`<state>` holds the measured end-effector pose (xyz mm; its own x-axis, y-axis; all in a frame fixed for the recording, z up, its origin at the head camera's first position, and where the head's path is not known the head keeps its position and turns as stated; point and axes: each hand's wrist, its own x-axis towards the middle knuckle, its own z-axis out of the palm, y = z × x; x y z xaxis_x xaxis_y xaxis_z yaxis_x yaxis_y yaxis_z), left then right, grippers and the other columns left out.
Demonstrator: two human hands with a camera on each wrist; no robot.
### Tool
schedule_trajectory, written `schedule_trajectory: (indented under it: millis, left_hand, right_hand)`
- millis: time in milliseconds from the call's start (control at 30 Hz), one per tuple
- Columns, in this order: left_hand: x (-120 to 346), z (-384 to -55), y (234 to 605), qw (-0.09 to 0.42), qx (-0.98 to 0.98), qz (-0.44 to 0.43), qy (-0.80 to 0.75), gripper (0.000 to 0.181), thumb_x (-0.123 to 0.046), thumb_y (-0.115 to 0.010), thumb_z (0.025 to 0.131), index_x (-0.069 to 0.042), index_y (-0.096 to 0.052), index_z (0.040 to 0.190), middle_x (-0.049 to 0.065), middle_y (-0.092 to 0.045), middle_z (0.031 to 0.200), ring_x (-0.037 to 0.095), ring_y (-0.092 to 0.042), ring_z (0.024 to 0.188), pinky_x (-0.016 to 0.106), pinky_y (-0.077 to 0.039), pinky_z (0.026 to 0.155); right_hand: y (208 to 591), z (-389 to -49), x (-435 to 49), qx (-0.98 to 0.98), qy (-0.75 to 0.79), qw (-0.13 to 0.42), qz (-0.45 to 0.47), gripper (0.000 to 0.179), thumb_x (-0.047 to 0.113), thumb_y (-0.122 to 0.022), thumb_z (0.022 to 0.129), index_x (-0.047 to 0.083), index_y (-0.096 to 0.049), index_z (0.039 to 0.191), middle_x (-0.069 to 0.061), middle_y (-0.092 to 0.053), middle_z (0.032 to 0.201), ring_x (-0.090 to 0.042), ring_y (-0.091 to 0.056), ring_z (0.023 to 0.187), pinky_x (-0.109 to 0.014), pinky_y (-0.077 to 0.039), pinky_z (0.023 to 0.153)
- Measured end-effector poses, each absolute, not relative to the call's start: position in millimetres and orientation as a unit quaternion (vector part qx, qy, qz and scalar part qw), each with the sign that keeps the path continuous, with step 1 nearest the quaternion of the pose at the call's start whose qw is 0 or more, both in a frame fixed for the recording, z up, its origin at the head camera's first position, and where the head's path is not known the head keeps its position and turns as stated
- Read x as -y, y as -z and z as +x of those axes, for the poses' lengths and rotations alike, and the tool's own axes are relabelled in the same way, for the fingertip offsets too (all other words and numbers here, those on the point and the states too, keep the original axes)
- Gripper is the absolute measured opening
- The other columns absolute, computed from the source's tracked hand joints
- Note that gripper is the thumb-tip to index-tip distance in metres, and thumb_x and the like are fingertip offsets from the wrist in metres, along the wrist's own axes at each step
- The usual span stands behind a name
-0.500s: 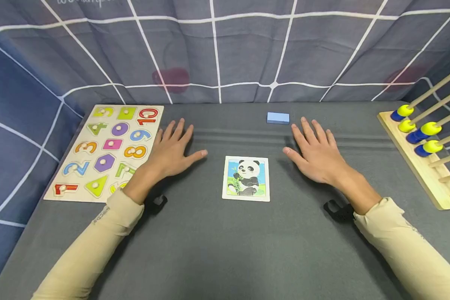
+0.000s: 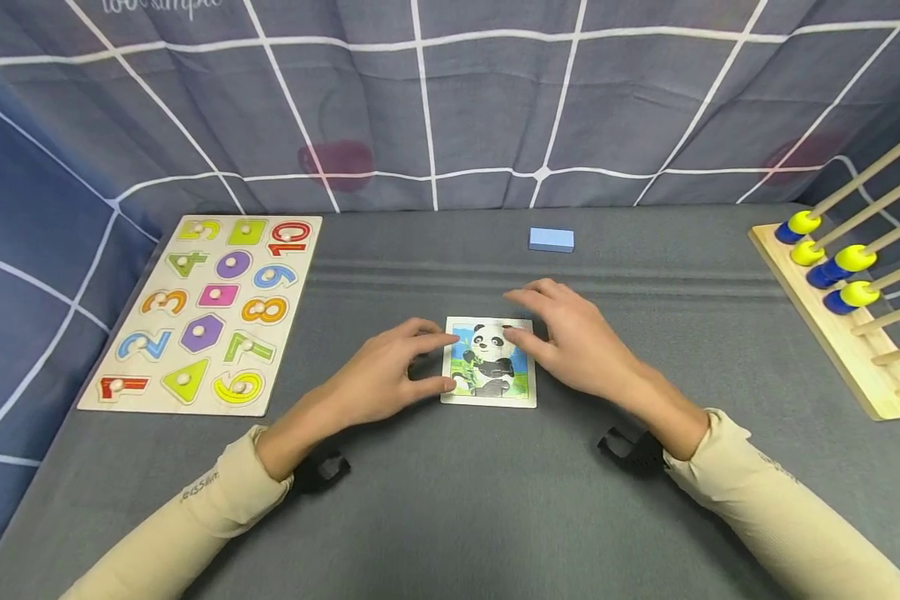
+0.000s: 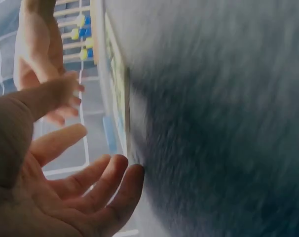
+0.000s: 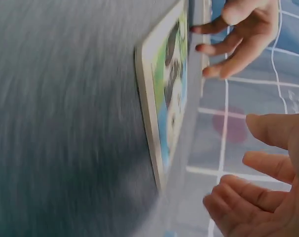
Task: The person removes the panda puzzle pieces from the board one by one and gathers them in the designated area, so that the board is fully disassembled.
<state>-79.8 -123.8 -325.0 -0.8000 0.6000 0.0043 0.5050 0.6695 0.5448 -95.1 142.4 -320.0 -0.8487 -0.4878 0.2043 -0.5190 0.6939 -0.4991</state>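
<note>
Panda board [image 2: 489,367] lies flat at the centre of the head view, between the two hands. The left hand [image 2: 381,375] is loosely curved, thumb and fingers well parted with nothing in the gap; thumb and fingertip overlap the board's left edge. The right hand [image 2: 579,343] is likewise relaxed and holds nothing, its thumb covering a little of the board's upper right. Whether any fingertip touches the board I cannot tell.

Both wrist views show the board edge-on; in the left one its picture is too slanted and blurred to read. The abacus [image 2: 843,333] is cut off by the right edge. The number board [image 2: 193,283] sits at left, the blue block [image 2: 551,240] above centre.
</note>
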Motion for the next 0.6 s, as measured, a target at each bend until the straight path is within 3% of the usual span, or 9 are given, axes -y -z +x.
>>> schedule_trajectory:
  millis: [167,467,600]
  left_hand:
    - [117.7,-75.0,328.9,0.115,-0.915,0.294,-0.251,0.054,-0.027,-0.078,0.086,-0.013,-0.062,0.136,0.013,-0.050,0.134,0.028,-0.052,0.117,0.048,-0.044,0.093]
    - [117.7,-77.5,337.9,0.124,-0.916,0.291,-0.248,0.049,-0.023,-0.080,0.085,-0.011,-0.067,0.130,0.016,-0.043,0.146,0.034,-0.045,0.130,0.052,-0.039,0.101]
    - [119.0,-79.3,338.1,0.138,-0.913,0.293,-0.248,0.046,-0.024,-0.079,0.086,-0.011,-0.068,0.128,0.015,-0.043,0.149,0.036,-0.043,0.133,0.052,-0.032,0.108]
  right_hand:
    - [326.7,-96.7,-126.5,0.901,-0.332,-0.016,0.280,0.034,0.021,-0.071,0.092,0.004,-0.068,0.122,-0.007,-0.065,0.110,-0.022,-0.059,0.089,-0.038,-0.046,0.075]
    - [337.3,-108.7,-110.1,0.892,-0.358,-0.074,0.265,0.033,0.017,-0.074,0.089,0.004,-0.069,0.119,-0.006,-0.063,0.097,-0.021,-0.056,0.087,-0.038,-0.044,0.078]
    - [339.8,-112.5,-106.4,0.898,-0.341,-0.087,0.265,0.036,0.017,-0.075,0.088,0.004,-0.069,0.120,-0.005,-0.063,0.097,-0.021,-0.056,0.089,-0.038,-0.044,0.078]
